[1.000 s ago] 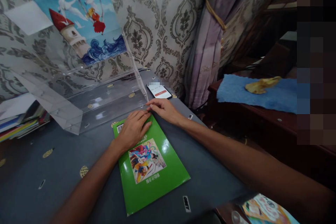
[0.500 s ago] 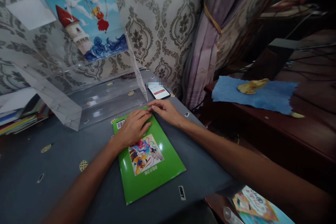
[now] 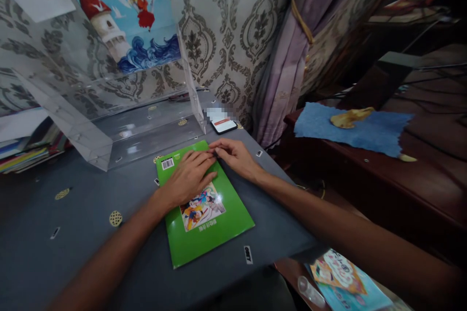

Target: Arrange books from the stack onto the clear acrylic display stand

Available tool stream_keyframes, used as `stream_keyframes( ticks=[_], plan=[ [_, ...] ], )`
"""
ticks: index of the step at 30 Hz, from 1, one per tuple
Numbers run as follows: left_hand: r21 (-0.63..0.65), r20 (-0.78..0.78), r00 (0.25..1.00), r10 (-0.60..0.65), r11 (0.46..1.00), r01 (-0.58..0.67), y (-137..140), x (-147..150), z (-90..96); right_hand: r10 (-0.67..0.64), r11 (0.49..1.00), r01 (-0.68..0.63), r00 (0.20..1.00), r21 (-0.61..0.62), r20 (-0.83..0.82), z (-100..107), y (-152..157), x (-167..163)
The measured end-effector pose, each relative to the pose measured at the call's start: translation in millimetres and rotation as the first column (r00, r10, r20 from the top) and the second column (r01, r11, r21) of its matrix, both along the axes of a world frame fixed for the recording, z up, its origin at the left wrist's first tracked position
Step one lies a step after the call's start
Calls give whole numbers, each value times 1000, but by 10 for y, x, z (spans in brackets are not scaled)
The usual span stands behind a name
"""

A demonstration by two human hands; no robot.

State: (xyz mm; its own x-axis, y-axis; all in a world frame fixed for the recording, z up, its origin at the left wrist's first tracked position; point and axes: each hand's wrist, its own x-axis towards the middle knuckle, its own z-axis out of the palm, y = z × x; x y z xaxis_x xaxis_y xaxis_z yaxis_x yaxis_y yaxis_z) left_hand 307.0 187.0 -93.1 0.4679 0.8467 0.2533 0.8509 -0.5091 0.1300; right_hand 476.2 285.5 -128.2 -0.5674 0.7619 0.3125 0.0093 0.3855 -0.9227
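Observation:
A green book (image 3: 215, 248) lies on the grey tablecloth, with a barcode near its far left corner and a colourful picture on its cover. My left hand (image 3: 192, 175) rests flat across the upper part of the cover, fingers stretched toward the right edge, hiding part of the picture. At that same far right edge is my right hand (image 3: 233, 158), its fingers bent and drawn together, with the tips on the book's edge close to my left fingertips. What lies between the right thumb and index finger is partly hidden.
Beyond the book stands a clear acrylic stand (image 3: 98, 155) and a phone (image 3: 223, 125) with a lit screen. Stacked books (image 3: 25, 143) sit at the left. On the dark red furniture at right lies a blue cloth (image 3: 314, 124). Below are a picture book (image 3: 339, 272) and clear plastic cup (image 3: 310, 291).
Both hands have slid slightly toward me along the book's right edge, uncovering more of the barcode corner. The camera view has tilted down a little.

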Motion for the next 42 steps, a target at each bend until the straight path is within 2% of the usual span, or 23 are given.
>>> stream_keyframes(
  ticks=[4,7,10,17,22,27,31,38,42],
  plan=[
    [-3,40,999,3,1000,-3,-39,14,10,6,1000,-6,1000,-18,-12,26,-36,17],
    [-23,72,997,-39,999,41,-119,46,20,-8,1000,8,1000,-4,4,48,-138,90],
    [-32,66,995,-71,997,73,-172,77,19,-3,1000,2,999,12,38,55,-216,159],
    [-40,46,997,-59,997,61,-207,113,48,-9,1000,8,999,25,40,65,-249,184],
    [-52,59,991,-118,991,121,-336,164,71,-35,999,33,998,31,56,83,-377,269],
    [-58,80,989,-128,989,133,-352,170,38,-36,997,30,995,71,88,65,-394,280],
    [-40,79,989,-126,991,130,-377,198,23,-46,998,42,996,56,78,70,-441,300],
    [9,65,978,-200,980,199,-428,265,29,-35,996,30,997,83,68,82,-541,415],
    [17,46,983,-180,984,179,-440,289,30,-26,998,23,999,53,48,75,-545,412]
  ],
)
